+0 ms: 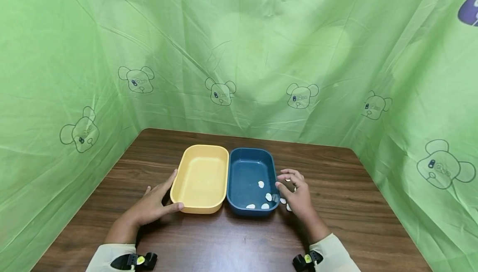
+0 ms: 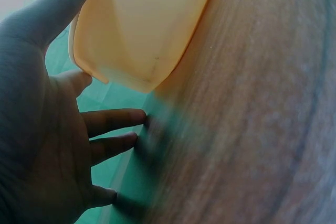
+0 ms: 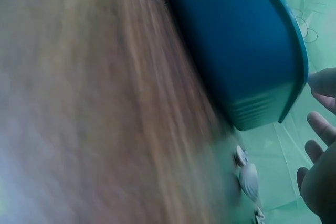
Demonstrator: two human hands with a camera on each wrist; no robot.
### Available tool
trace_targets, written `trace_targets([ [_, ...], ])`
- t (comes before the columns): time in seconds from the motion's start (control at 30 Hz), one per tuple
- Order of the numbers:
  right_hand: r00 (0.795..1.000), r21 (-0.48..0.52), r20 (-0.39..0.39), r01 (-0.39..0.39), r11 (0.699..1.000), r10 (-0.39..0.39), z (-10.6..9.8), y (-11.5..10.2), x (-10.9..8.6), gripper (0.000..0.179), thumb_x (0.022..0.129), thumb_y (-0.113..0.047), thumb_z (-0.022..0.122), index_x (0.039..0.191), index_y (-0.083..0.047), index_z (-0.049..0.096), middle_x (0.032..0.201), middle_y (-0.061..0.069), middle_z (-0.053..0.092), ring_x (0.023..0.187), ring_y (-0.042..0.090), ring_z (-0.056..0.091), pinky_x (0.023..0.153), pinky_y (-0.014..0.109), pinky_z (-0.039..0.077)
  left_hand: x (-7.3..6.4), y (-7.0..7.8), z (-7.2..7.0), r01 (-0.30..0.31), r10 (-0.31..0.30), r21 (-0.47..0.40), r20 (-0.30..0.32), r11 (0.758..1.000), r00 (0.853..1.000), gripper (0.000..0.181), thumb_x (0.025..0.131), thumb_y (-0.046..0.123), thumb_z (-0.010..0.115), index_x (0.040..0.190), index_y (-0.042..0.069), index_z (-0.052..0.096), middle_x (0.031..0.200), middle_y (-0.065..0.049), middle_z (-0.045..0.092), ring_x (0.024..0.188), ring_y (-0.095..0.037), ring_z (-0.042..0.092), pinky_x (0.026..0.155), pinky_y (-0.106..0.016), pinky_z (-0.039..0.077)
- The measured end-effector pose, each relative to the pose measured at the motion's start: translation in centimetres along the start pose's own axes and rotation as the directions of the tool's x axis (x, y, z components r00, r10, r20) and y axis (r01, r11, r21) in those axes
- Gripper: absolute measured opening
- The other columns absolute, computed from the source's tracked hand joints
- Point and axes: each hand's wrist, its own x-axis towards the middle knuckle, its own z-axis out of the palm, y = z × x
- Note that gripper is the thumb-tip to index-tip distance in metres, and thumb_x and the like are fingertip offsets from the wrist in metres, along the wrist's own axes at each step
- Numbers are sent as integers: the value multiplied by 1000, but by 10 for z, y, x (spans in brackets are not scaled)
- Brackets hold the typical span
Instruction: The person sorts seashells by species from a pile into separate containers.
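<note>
A yellow rectangular tub (image 1: 201, 209) and a dark blue tub (image 1: 248, 212) stand side by side on the table. My left hand (image 1: 153, 206) rests against the yellow tub's left side and near corner, with fingers spread. Several white seashells (image 1: 261, 184) lie inside the blue tub, and a blurred pale shape (image 1: 275, 197) shows by its right wall. Beside that wall my right hand (image 1: 298, 197) is at the rim, fingers loosely bent, with nothing visible in it. More seashells, one a ribbed shell (image 3: 249, 181), lie on the table below the right hand, partly hidden by it.
The brown wooden table (image 1: 246, 243) carries both tubs. Green printed cloth (image 1: 254, 56) hangs behind it and at both sides. Each wrist wears a black strap with a small camera (image 1: 143, 260).
</note>
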Motion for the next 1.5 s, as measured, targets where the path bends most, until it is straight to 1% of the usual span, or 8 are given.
trace_targets([
  [0.43,998,-70,34,-41,997,43,-17,1,4,11,93,-3,85,104,-6,81,129,18,72,127,21,56,98,36,45,6,-3,5,5,-5,-8,5,1000,1000,112,95,50,80,178,28,9,177,-24,34,156,-63,37,108,-100,9],
  [0.67,998,-145,50,-26,989,34,-31,9,0,17,91,2,85,107,-4,82,131,19,71,129,21,51,102,39,46,5,-3,3,7,-7,-19,0,1000,1000,111,94,49,81,177,17,15,177,-24,32,155,-64,36,108,-100,9],
  [0.97,981,-141,191,46,989,-19,-51,24,-1,24,89,-4,88,111,-4,79,145,31,64,153,57,34,122,76,21,6,-5,-1,12,-11,-32,19,999,1000,110,95,48,80,178,23,11,179,-23,30,158,-60,34,108,-100,7],
  [1.07,967,-151,255,63,986,-23,-59,32,-2,26,89,-6,88,114,-5,79,145,31,63,149,55,41,122,66,30,6,-5,-1,11,-11,-30,18,1000,1000,111,95,48,80,178,23,11,179,-23,30,158,-60,34,108,-99,7],
  [1.2,949,-165,317,60,985,-5,-67,43,-4,27,89,-8,89,114,-7,79,144,26,64,135,42,54,111,30,41,6,-5,-3,12,-12,-24,21,1000,1000,111,95,48,81,178,22,13,179,-23,30,158,-59,35,108,-100,8],
  [1.3,934,-168,357,34,985,28,-70,48,-5,27,88,-12,91,113,-10,80,147,23,61,136,40,54,109,21,42,5,-4,-3,16,-16,-21,24,1000,1000,110,95,49,80,178,24,12,179,-22,29,159,-59,34,108,-100,8],
  [1.4,918,-165,392,3,986,63,-71,51,-5,30,85,-15,94,112,-14,81,156,23,56,149,48,46,121,39,40,5,-4,-4,17,-17,-21,25,1000,1000,110,95,49,80,178,28,10,179,-22,29,159,-59,34,109,-99,8],
  [1.5,902,-170,423,-14,985,86,-72,52,-4,33,82,-18,96,112,-17,82,164,23,51,161,56,27,128,71,24,6,-3,-3,11,-11,-22,24,1000,1000,111,95,48,80,178,29,10,179,-22,29,159,-59,34,108,-99,7],
])
